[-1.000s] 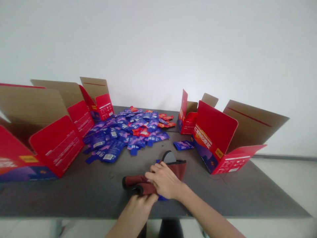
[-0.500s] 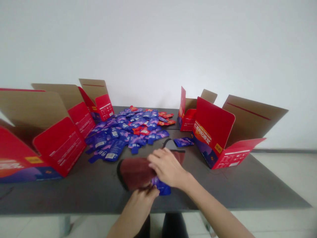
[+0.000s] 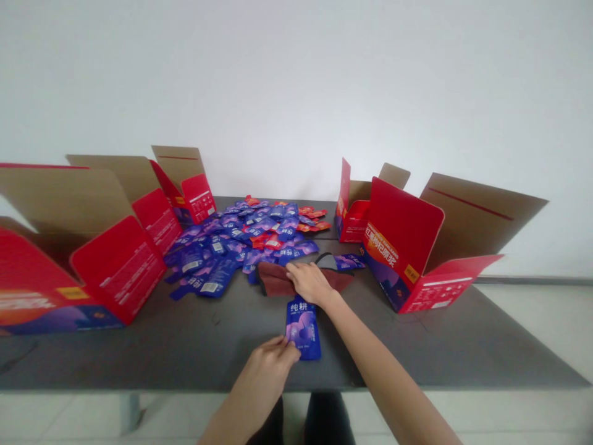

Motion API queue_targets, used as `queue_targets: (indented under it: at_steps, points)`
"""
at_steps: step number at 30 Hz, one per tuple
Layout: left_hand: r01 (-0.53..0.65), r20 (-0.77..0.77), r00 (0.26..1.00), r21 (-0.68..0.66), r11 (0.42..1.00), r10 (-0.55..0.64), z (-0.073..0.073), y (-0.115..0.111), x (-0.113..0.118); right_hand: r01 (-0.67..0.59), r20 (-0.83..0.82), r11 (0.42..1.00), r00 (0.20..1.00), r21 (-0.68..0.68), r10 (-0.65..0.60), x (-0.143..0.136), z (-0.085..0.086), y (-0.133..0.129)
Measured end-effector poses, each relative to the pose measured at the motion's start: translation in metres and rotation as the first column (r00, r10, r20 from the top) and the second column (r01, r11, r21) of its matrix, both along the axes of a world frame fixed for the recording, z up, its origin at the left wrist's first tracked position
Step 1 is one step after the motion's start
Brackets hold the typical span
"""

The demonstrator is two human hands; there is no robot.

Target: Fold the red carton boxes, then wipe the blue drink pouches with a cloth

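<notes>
A blue drink pouch (image 3: 303, 334) with purple fruit print lies face up near the front edge of the table. My left hand (image 3: 273, 358) is closed on its lower left edge. Just beyond the pouch, my right hand (image 3: 308, 283) is closed over a reddish-brown cloth (image 3: 274, 278) with dark trim and a grey part. The cloth spreads out on both sides of that hand, and its near side meets the pouch's top end. A second blue pouch (image 3: 349, 262) lies flat behind the cloth, partly covered by it.
A heap of blue pouches (image 3: 217, 247) with some red pouches (image 3: 317, 225) covers the back middle of the grey table (image 3: 185, 346). Open red cartons stand at the left (image 3: 115, 266), back left (image 3: 198, 199), right (image 3: 403, 228) and back right (image 3: 354, 222). A white wall (image 3: 296, 93) rises behind.
My right hand has moved the cloth away from me, off the near pouch, whose printed front now shows. My left hand remains at the pouch's edge. The view has shifted slightly.
</notes>
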State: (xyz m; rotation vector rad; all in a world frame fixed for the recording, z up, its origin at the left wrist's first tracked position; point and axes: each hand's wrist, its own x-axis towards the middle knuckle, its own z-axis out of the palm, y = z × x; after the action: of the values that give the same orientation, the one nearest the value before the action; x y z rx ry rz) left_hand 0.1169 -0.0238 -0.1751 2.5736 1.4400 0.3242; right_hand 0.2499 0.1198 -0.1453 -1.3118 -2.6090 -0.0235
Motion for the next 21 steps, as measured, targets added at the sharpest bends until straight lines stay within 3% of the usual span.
queue_targets:
  at_steps: [2, 4, 7, 9, 12, 16, 19, 21]
  points:
    - [-0.026, 0.006, 1.000, -0.026, 0.999, 0.026, 0.002, -0.001, 0.002, 0.001, -0.035, 0.999, 0.999, 0.035, 0.000, 0.002, 0.011, -0.014]
    - [-0.048, 0.004, 0.999, -0.055, 0.997, 0.048, 0.002, -0.001, 0.003, -0.075, -0.048, 0.995, 0.996, 0.068, 0.078, 0.004, 0.016, -0.037]
    - [-0.099, -0.059, 0.994, -0.098, 0.990, 0.093, -0.001, -0.001, 0.003, -0.299, 0.017, 0.953, 0.954, 0.050, 0.298, 0.003, 0.007, -0.068]
    - [-0.093, -0.071, 0.994, -0.108, 0.990, 0.086, -0.003, 0.000, 0.002, -0.338, 0.067, 0.941, 0.939, 0.010, 0.336, 0.002, -0.005, -0.073]
    - [-0.009, -0.004, 1.000, -0.028, 1.000, 0.009, -0.004, 0.000, 0.001, -0.220, 0.077, 0.975, 0.972, -0.022, 0.221, 0.000, -0.016, -0.053]
    - [0.030, 0.077, 0.996, 0.084, 0.996, -0.036, -0.003, -0.001, -0.001, 0.000, 0.027, 1.000, 1.000, -0.021, 0.000, -0.001, -0.019, -0.010]
    - [-0.031, 0.260, 0.965, 0.067, 0.997, 0.013, -0.005, -0.001, -0.003, 0.109, -0.057, 0.994, 0.993, 0.017, -0.108, 0.003, -0.014, 0.004]
    - [-0.154, 0.455, 0.880, 0.005, 0.988, 0.134, -0.008, 0.001, -0.004, 0.175, -0.149, 0.983, 0.975, 0.057, -0.165, 0.011, -0.003, 0.002]
